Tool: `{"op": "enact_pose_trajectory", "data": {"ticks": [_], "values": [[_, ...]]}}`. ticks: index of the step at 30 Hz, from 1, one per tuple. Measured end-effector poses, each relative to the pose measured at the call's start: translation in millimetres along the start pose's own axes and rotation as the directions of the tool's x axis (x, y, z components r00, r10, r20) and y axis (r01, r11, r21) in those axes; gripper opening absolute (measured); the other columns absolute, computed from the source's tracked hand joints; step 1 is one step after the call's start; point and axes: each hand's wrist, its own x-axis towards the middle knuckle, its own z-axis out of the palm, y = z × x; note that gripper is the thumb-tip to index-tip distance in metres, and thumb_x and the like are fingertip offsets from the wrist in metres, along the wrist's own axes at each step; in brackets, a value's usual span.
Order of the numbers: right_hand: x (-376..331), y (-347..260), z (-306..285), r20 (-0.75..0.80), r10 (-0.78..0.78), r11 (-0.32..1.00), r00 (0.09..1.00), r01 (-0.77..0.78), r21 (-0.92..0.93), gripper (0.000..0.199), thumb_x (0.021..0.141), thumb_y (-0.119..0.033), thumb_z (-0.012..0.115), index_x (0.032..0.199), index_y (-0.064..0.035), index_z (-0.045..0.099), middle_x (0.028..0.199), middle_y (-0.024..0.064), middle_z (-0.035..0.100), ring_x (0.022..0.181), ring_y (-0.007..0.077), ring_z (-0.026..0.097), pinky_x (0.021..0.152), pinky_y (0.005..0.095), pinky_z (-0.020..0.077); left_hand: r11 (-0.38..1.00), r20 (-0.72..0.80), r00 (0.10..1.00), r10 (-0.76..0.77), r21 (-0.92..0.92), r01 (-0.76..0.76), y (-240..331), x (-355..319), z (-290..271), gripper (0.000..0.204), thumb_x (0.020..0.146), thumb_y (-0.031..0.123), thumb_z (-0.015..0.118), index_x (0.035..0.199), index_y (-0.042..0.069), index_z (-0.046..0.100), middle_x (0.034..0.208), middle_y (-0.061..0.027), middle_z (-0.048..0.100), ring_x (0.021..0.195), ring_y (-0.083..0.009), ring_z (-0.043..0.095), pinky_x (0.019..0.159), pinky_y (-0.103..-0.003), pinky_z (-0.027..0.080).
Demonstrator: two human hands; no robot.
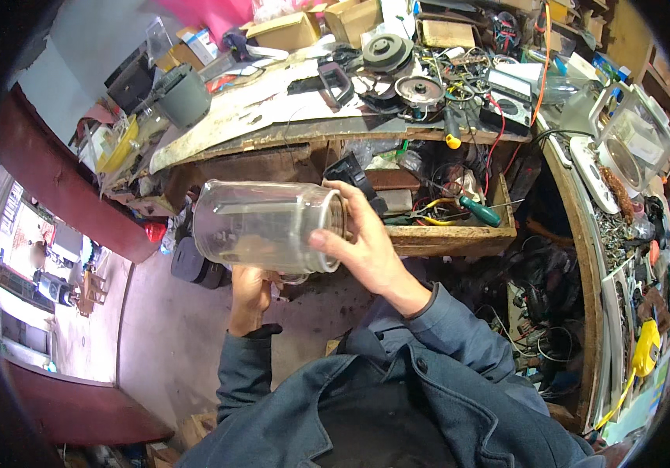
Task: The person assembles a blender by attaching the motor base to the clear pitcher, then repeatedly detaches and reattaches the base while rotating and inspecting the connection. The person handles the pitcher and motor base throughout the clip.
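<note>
A large clear jar [253,222] lies on its side in the air in front of me, its ringed end toward the right. My right hand [366,253] is closed round that ringed end, thumb on the near side and fingers over the far edge. Under the jar, my left hand [252,296] is closed on its lower side. Part of the left fingers is hidden behind the clear wall, next to a small clear curved piece. Just beyond the jar is a pulled-out wooden drawer [460,243] holding a green-handled screwdriver [479,211], yellow-handled pliers and wires.
A cluttered workbench [249,117] spans the far side, bearing a grey pot-shaped container [181,95], round metal parts [419,90] and a multimeter [506,105]. Along the right, a side bench holds a yellow tool [647,347] and a clear box. A dark rounded object [196,264] sits on the floor.
</note>
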Motion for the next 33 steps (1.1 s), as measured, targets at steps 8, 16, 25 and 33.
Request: {"op": "enact_pose_trajectory", "data": {"ticks": [8, 16, 25, 33], "values": [[6, 0, 7, 0.166, 0.024, 0.980, 0.986, 0.010, -0.200, 0.036, 0.101, -0.009, 0.062, 0.136, 0.0002, 0.059, 0.116, 0.0054, 0.069, 0.100, 0.0088, 0.063, 0.085, 0.0241, 0.0533, 0.810, -0.030, 0.972, -0.233, -0.559, 0.177, -45, -13, -19, 0.021, 0.093, 0.006, 0.068, 0.113, 0.006, 0.062, 0.102, -0.0080, 0.068, 0.083, -0.0164, 0.072, 0.065, -0.030, 0.065], [12, 4, -3, 0.017, -0.046, 0.902, 0.999, 0.049, -0.430, 0.014, 0.091, -0.007, 0.073, 0.102, 0.0026, 0.073, 0.081, 0.0041, 0.074, 0.070, 0.0076, 0.065, 0.063, 0.0247, 0.0527, 0.835, -0.022, 0.959, -0.284, -0.498, 0.236, -59, -17, -20, 0.024, 0.104, 0.028, 0.052, 0.105, 0.006, 0.062, 0.057, -0.0019, 0.051, 0.037, -0.0100, 0.035, 0.031, -0.024, 0.022], [14, 12, -14, -0.124, -0.048, 0.834, 0.991, -0.028, -0.551, 0.013, 0.085, -0.010, 0.077, 0.086, 0.0026, 0.073, 0.075, 0.0091, 0.073, 0.066, 0.0087, 0.064, 0.061, 0.0260, 0.0500, 0.842, -0.072, 0.936, -0.346, -0.463, 0.276, -60, -10, -5, 0.018, 0.100, 0.018, 0.048, 0.099, 0.006, 0.061, 0.054, 0.0015, 0.043, 0.036, -0.0087, 0.033, 0.030, -0.023, 0.025], [17, 24, -21, -0.218, 0.008, 0.887, 0.976, -0.108, -0.448, 0.015, 0.082, -0.013, 0.078, 0.084, 0.0014, 0.073, 0.074, 0.0110, 0.073, 0.065, 0.0105, 0.066, 0.062, 0.0284, 0.0521, 0.863, -0.053, 0.935, -0.351, -0.406, 0.301, -61, -7, 1, 0.014, 0.097, 0.011, 0.045, 0.089, 0.008, 0.056, 0.056, 0.0041, 0.040, 0.039, -0.0068, 0.034, 0.031, -0.023, 0.025]]}}
